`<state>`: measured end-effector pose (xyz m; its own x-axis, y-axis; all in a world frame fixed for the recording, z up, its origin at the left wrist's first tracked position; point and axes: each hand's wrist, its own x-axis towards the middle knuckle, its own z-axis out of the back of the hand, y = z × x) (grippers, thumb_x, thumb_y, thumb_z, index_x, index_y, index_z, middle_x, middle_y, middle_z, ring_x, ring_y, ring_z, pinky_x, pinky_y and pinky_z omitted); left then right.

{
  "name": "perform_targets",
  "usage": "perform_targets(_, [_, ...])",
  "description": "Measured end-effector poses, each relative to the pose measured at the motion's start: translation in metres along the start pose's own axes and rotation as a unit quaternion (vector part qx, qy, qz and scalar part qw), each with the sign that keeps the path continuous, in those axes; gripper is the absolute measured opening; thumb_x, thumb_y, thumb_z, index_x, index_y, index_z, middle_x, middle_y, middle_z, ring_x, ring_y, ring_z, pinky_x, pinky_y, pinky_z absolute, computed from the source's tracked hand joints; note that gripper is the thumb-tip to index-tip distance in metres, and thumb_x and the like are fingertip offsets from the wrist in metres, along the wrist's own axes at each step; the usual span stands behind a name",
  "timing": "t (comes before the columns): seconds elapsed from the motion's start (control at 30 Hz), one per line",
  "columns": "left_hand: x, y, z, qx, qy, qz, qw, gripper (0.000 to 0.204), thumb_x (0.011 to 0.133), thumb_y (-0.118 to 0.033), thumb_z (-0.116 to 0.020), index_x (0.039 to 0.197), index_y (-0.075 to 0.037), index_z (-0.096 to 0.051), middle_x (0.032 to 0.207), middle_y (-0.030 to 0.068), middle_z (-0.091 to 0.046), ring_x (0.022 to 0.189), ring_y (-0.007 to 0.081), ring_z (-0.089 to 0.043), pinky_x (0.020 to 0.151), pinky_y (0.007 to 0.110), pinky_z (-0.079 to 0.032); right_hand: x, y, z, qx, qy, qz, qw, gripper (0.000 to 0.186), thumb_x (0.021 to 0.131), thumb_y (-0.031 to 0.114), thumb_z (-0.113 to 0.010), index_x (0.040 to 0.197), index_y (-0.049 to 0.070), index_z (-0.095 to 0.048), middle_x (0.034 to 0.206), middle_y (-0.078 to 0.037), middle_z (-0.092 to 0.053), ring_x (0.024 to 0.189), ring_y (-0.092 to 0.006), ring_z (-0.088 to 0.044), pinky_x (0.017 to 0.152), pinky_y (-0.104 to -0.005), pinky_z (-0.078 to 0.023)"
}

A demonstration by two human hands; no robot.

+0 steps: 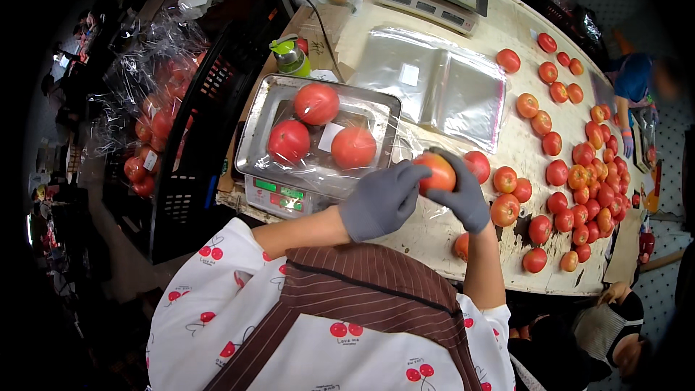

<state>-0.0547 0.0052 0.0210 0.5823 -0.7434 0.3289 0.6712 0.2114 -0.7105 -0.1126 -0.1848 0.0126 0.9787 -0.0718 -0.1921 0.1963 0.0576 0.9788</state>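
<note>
Both hands wear grey gloves and meet around one orange-red tomato (439, 172) just above the table. My left hand (380, 199) presses it from the left; my right hand (465, 195) cups it from the right and below. Left of them a scale (286, 194) carries a steel tray (260, 112) with a clear bag holding three red tomatoes (316, 103). Another tomato (478, 165) lies right behind my right hand.
Many loose tomatoes (579, 174) cover the table's right half. Flat clear bags (434, 83) lie in the middle, a second scale (427, 3) at the far edge. A black crate (192, 137) with bagged tomatoes stands left. Other people (637, 80) are at the right.
</note>
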Motion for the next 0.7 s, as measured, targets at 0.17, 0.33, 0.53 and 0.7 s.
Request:
perform_targets(0.17, [-0.019, -0.013, 0.013, -0.084, -0.088, -0.109, 0.987, 0.040, 0.072, 0.006, -0.061, 0.110, -0.004, -0.051, 0.091, 0.0124, -0.057, 0.079, 0.0314, -0.057, 0.071, 0.038, -0.046, 0.020, -0.012, -0.007, 0.151, 0.150, -0.153, 0.965, 0.067, 0.072, 0.013, -0.067, 0.133, 0.002, -0.042, 0.121, -0.010, -0.054, 0.108, -0.0182, -0.053, 0.088, -0.0302, -0.047])
perform_targets(0.33, [-0.015, 0.006, 0.018, 0.110, -0.072, 0.013, 0.991, 0.077, 0.059, -0.031, -0.082, 0.123, -0.005, -0.047, 0.116, 0.0142, -0.045, 0.106, 0.0312, -0.046, 0.087, 0.041, -0.040, 0.006, -0.021, -0.014, 0.300, 0.129, -0.154, 0.933, 0.070, 0.073, 0.029, -0.067, 0.133, 0.003, -0.041, 0.122, -0.011, -0.054, 0.112, -0.0216, -0.052, 0.091, -0.0350, -0.045])
perform_targets(0.53, [-0.020, 0.047, -0.002, -0.013, -0.041, -0.018, 0.999, 0.056, 0.066, -0.023, -0.077, 0.115, -0.008, -0.055, 0.108, 0.0137, -0.048, 0.100, 0.0313, -0.048, 0.086, 0.039, -0.042, 0.004, -0.031, -0.007, 0.252, 0.076, -0.154, 0.953, 0.068, 0.072, 0.031, -0.067, 0.129, 0.001, -0.044, 0.119, -0.011, -0.055, 0.107, -0.0218, -0.055, 0.088, -0.0325, -0.046])
perform_targets(0.7, [0.000, 0.024, 0.009, 0.039, -0.126, 0.074, 0.988, 0.055, 0.074, -0.030, -0.071, 0.118, -0.005, -0.051, 0.107, 0.0185, -0.051, 0.101, 0.0335, -0.050, 0.085, 0.041, -0.044, -0.002, -0.028, -0.012, 0.088, 0.018, -0.197, 0.976, 0.061, 0.073, 0.020, -0.067, 0.127, 0.001, -0.047, 0.113, -0.007, -0.058, 0.100, -0.0153, -0.056, 0.084, -0.0284, -0.047])
